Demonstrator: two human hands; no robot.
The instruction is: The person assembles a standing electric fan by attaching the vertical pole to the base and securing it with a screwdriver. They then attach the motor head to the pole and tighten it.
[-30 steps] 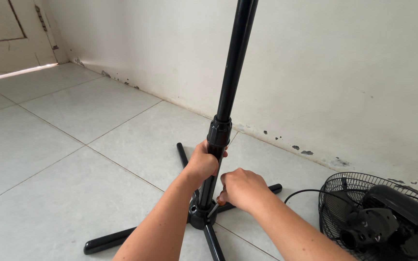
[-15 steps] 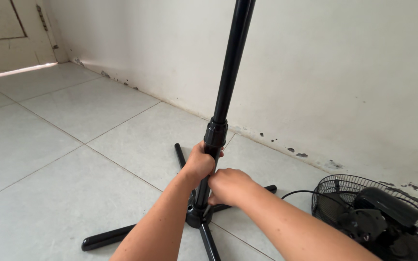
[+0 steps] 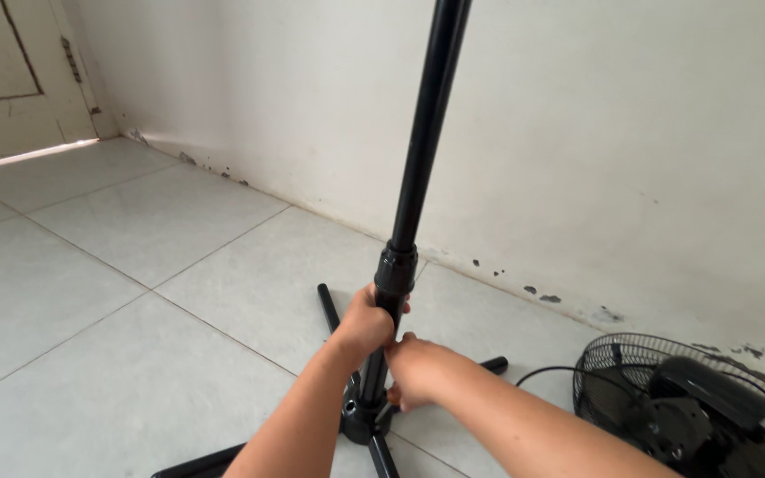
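A black stand pole (image 3: 418,159) is held upright on the tiled floor (image 3: 90,292), rising out of the top of the frame from a cross-shaped base (image 3: 360,420) whose black legs spread over the tiles. The left hand (image 3: 365,323) is wrapped around the lower tube just under the ribbed collar (image 3: 396,270), its grip clamped on the pole. The right hand (image 3: 418,372) is set lower, close against the tube near the hub of the base, with fingers curled inward; whether anything is pinched in its grip cannot be told, since the fingertips are hidden behind the hand. To the right, well apart from the base, a black fan head (image 3: 692,407) with its wire guard is laid on the floor near the wall (image 3: 577,133), and a black cord (image 3: 546,372) is seen curving from it toward the stand. One leg tip is seen near the wall's foot, where paint is chipped along the edge. To the left, broad open tile is left free as far as a pale door (image 3: 2,80) at the far corner
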